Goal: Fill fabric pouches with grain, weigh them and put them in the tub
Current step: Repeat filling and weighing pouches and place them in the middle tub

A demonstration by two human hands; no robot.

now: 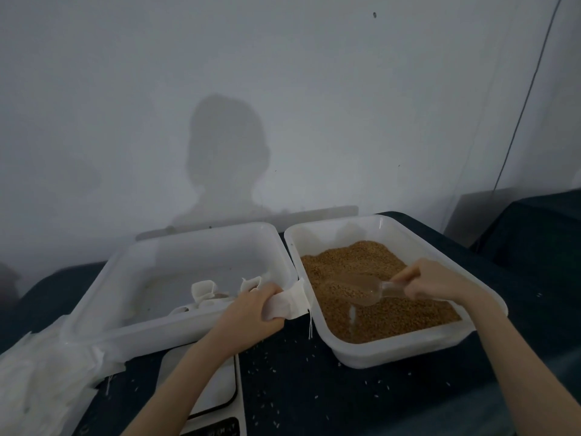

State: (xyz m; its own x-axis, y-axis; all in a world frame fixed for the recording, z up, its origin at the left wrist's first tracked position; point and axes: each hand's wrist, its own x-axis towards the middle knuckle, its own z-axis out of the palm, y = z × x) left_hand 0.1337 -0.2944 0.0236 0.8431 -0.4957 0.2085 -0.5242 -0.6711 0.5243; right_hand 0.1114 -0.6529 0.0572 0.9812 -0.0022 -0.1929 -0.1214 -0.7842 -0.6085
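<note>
While the left hand (251, 305) grips an empty white fabric pouch (287, 302) at the centre of the frame, its fingers curled round the cloth, the pouch hangs over the gap between two white plastic tubs, its loose thread dangling toward the dark tablecloth (283, 388). To the right of centre, the right hand (430, 281) holds the handle of a clear plastic scoop (367, 287), fingers wrapped round it; the scoop's bowl holds some brown grain and sits just over the heap of grain (371, 306) in the right tub (405, 350). Left of centre, the other tub (103, 328) holds a few pouches (207, 292) near its front right corner, at least two standing with their mouths open. Below it, at bottom centre, a white kitchen scale (217, 391) lies partly under the left forearm. A pile of white fabric (41, 382) rests at the lower left of the frame, touching the left tub's front corner. Stray grains dot the tablecloth between the scale and the right tub.
</note>
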